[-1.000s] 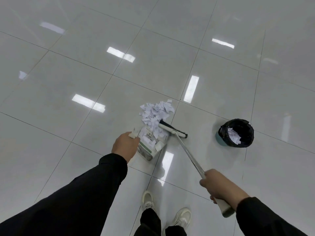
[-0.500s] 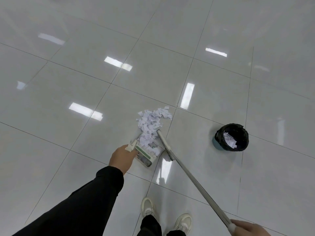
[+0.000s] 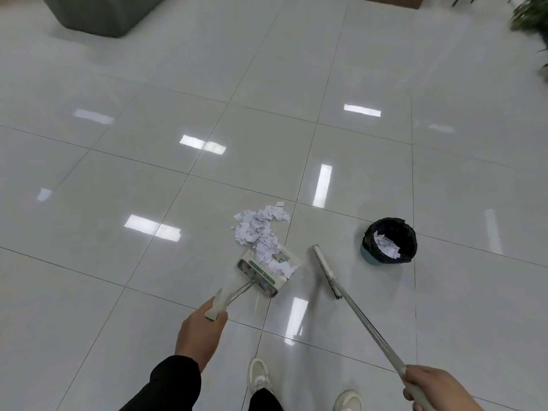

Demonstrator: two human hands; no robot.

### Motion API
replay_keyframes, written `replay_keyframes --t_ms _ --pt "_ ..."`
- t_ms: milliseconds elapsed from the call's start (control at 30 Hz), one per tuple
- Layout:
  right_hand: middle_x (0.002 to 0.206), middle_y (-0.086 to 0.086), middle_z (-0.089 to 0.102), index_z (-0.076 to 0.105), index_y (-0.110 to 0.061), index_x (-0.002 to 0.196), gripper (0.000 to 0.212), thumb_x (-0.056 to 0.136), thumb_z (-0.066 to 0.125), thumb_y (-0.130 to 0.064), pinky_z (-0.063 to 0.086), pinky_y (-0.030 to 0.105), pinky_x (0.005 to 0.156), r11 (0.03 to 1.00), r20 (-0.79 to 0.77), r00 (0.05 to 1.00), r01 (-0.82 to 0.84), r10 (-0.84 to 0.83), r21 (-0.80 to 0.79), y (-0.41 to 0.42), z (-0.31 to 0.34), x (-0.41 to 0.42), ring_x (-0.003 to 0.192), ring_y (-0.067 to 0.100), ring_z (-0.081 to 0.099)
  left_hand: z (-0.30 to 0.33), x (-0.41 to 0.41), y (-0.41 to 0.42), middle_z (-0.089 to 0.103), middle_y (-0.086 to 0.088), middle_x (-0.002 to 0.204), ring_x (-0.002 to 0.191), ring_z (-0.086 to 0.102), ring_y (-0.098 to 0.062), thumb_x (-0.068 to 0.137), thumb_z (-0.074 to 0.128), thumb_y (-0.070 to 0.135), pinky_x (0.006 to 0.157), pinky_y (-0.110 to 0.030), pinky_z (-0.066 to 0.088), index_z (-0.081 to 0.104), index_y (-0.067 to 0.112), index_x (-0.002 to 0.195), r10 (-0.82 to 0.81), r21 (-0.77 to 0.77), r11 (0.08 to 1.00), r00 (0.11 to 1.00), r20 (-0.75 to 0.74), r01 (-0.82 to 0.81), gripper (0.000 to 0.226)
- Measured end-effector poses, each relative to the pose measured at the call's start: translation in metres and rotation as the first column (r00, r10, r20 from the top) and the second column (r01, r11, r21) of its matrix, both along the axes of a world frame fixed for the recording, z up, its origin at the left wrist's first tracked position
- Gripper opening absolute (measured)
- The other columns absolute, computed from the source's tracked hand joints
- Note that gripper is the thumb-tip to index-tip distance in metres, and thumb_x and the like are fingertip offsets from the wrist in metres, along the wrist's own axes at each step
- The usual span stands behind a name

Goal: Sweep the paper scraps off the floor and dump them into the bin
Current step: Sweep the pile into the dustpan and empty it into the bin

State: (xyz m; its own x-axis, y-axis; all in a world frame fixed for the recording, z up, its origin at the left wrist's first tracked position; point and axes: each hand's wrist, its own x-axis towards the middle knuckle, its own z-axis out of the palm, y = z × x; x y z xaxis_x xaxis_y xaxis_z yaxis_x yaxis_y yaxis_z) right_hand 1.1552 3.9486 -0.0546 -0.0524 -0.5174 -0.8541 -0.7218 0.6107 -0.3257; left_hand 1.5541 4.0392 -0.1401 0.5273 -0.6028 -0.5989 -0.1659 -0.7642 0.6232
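The left hand (image 3: 201, 330), in a black sleeve (image 3: 169, 384), is curled round the pale grip of a dustpan (image 3: 267, 266) handle. The metal handle slants up and right to the pan, which rests on the floor (image 3: 118, 173) with its mouth facing away from the person. Paper scraps (image 3: 258, 223) fill part of the pan, and a loose heap of them lies on the tile just beyond its mouth, spreading up and to the right.

The right hand (image 3: 436, 387), at the lower right edge, is wrapped round the end of a broom (image 3: 326, 269) handle. The long handle runs up and left to a narrow pale brush head that sits right of the pan, apart from it and from the heap. Whether the head touches the floor cannot be told.

Further right stands a small round bin (image 3: 390, 241) lined with a black bag, upright, with some scraps already inside. It is well apart from the pan.

Two pale shoes (image 3: 259, 378) show at the bottom edge between the arms. A dark grey rounded object (image 3: 100, 13) sits at the top left, and blurred green leaves (image 3: 530, 16) at the top right.
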Motion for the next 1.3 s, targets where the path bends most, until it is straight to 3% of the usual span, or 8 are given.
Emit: replay_keyframes --t_ms 100,200,267,333,433,567,933,1300 --pt "0.067 -0.006 0.069 0.053 -0.024 0.061 0.031 0.079 0.068 -0.044 0.042 0.016 0.061 0.951 -0.069 0.951 -0.295 0.302 0.097 -0.012 -0.088 -0.063 0.063 0.009 0.064 0.010 -0.028 0.003 0.071 0.015 0.113 0.104 0.065 -0.011 0.096 0.055 0.045 0.087 -0.032 0.052 0.062 0.044 0.134 0.018 -0.040 0.999 1.000 0.014 -0.017 0.038" --pt "0.047 -0.008 0.063 0.056 -0.027 0.074 0.088 0.008 0.067 -0.086 0.024 0.024 0.054 0.941 0.055 0.940 -0.336 0.337 -0.030 0.000 -0.175 -0.118 0.068 0.015 0.071 0.025 -0.066 -0.003 0.068 0.018 0.119 0.100 0.062 -0.005 0.098 0.056 0.047 0.084 -0.028 0.049 0.058 0.040 0.140 0.021 -0.085 0.996 0.999 0.047 -0.017 0.042" --pt "0.059 0.010 0.069 0.064 -0.013 0.061 0.047 0.040 0.087 -0.048 0.039 0.028 0.061 0.950 0.212 0.973 0.021 -0.092 0.312 0.020 -0.110 -0.127 0.062 0.026 0.068 0.034 -0.094 -0.012 0.068 0.015 0.122 0.101 0.062 -0.008 0.098 0.056 0.048 0.086 -0.031 0.051 0.057 0.039 0.140 0.001 -0.107 0.994 0.998 0.068 0.007 0.043" --pt "0.062 0.023 0.064 0.065 0.005 0.064 0.025 0.082 0.068 -0.012 0.041 0.028 0.050 0.896 0.144 0.890 0.407 -0.432 0.175 0.022 -0.030 -0.117 0.047 0.027 0.055 0.037 -0.104 -0.022 0.068 0.011 0.114 0.097 0.063 -0.014 0.098 0.060 0.040 0.084 -0.033 0.052 0.060 0.033 0.138 0.029 -0.112 0.994 0.996 0.089 -0.019 0.040" --pt "0.064 0.023 0.059 0.062 0.012 0.077 0.021 0.090 0.059 -0.005 0.041 0.023 0.038 0.760 0.149 0.750 0.606 -0.644 0.233 0.024 -0.028 -0.160 0.039 0.023 0.045 0.050 -0.149 -0.044 0.069 -0.002 0.092 0.079 0.061 -0.022 0.099 0.061 0.035 0.078 -0.039 0.054 0.065 0.030 0.125 0.004 -0.134 0.991 0.991 0.134 0.014 0.026" --pt "0.068 0.021 0.058 0.057 0.009 0.094 0.015 0.089 0.057 -0.005 0.043 0.022 0.036 0.687 0.238 0.644 0.680 -0.727 0.258 0.017 -0.033 -0.214 0.041 0.021 0.046 0.071 -0.226 -0.078 0.067 -0.011 0.077 0.060 0.050 -0.021 0.097 0.054 0.051 0.055 -0.031 0.044 0.067 0.033 0.092 -0.086 -0.199 0.973 0.981 0.171 0.120 0.022" --pt "0.080 0.019 0.055 0.051 -0.004 0.099 0.014 0.087 0.056 -0.001 0.051 0.024 0.040 0.426 0.373 0.276 0.801 -0.886 0.420 -0.022 -0.027 -0.257 0.046 0.020 0.050 0.094 -0.338 -0.146 0.063 -0.008 0.076 0.069 0.055 -0.025 0.098 0.051 0.041 0.063 -0.032 0.046 0.063 0.019 0.086 -0.254 -0.228 0.915 0.916 0.312 0.332 0.028" --pt "0.093 0.020 0.051 0.054 0.001 0.093 0.005 0.088 0.053 0.000 0.049 0.021 0.043 0.379 0.372 0.221 0.818 -0.902 0.432 -0.027 -0.037 -0.266 0.042 0.020 0.049 0.070 -0.403 -0.216 0.057 0.005 0.061 0.060 0.059 -0.017 0.101 0.046 0.037 0.052 -0.029 0.042 0.053 0.045 0.133 -0.593 0.047 0.660 0.481 0.646 0.750 0.034"
